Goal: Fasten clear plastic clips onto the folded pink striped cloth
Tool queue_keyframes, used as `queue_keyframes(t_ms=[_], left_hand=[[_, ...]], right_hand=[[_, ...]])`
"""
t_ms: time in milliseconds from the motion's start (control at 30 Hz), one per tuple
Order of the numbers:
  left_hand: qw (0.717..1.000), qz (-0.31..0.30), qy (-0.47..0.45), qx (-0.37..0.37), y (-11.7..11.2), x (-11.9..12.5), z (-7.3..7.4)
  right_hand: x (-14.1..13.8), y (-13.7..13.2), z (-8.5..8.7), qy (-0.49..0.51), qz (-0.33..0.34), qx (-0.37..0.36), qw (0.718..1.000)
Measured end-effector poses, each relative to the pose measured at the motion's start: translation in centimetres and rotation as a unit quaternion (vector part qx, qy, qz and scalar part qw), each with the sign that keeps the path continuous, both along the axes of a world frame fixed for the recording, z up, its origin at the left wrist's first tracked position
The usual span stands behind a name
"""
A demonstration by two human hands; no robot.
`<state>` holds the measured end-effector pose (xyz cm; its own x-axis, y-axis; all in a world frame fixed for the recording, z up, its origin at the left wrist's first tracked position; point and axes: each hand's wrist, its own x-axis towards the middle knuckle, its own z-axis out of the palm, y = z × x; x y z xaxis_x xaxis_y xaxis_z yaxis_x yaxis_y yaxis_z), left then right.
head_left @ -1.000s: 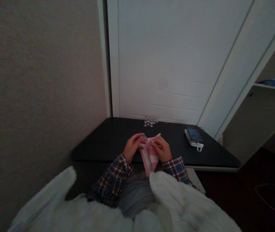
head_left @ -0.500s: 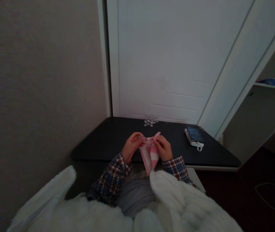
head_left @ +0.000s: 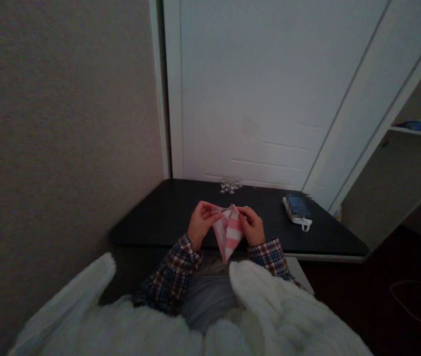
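Note:
A pink-and-white striped cloth [head_left: 234, 234] hangs between my hands over the table's front edge, narrowing to a point at the bottom. My left hand [head_left: 200, 223] is closed in a pinch on a small clear piece [head_left: 219, 210] at the cloth's top left edge. Its exact kind is too small to make out. My right hand [head_left: 252, 225] pinches the top right of the cloth near a bunched fold. Farther back on the black tabletop [head_left: 151, 212], several small clear pieces with round bases [head_left: 231, 185] stand in a cluster.
A phone-like device [head_left: 298, 205], partly pixelated, lies on a white item with a loop [head_left: 306, 225] at the table's right. White panels [head_left: 247, 89] rise behind the table, and a wall [head_left: 69, 123] stands on the left. A cable [head_left: 410, 306] lies on the dark floor.
The cloth's top right corner, which stuck up before, is now folded down beside my right fingers. Its lower tip has risen slightly, and more of the stripes show.

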<state>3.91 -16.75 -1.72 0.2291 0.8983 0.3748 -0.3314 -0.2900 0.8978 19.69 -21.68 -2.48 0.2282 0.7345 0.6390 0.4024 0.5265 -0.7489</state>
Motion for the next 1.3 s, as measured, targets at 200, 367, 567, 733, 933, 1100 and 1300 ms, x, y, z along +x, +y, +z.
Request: queue_keyframes(t_ms=[200,367,567,733,933,1100,1300], left_hand=[[1.0,0.004,0.029,0.006,0.0,0.1,-0.2],[0.998,0.022,0.062,0.01,0.0,0.1,-0.3],[0.995,-0.037,0.092,0.008,-0.1,-0.1,0.0],[0.994,-0.019,0.105,0.023,0.0,-0.1,-0.1],[0.993,0.0,0.11,0.04,0.2,0.1,-0.5],[0.991,-0.013,0.125,0.055,0.4,0.1,-0.9],[0.979,-0.036,0.174,0.099,0.9,-0.2,-1.6]], right_hand=[[0.0,-0.2,0.3,-0.012,0.001,0.007,1.0],[0.0,0.0,0.3,-0.027,-0.009,0.001,1.0],[-0.1,0.3,0.1,-0.054,-0.017,-0.031,0.998],[-0.3,0.2,0.1,-0.046,-0.01,-0.049,0.998],[-0.5,-0.1,0.3,-0.037,0.0,-0.053,0.998],[-0.5,0.0,-0.1,-0.026,0.005,-0.041,0.999],[-0.6,0.0,0.0,-0.034,0.008,-0.029,0.999]])
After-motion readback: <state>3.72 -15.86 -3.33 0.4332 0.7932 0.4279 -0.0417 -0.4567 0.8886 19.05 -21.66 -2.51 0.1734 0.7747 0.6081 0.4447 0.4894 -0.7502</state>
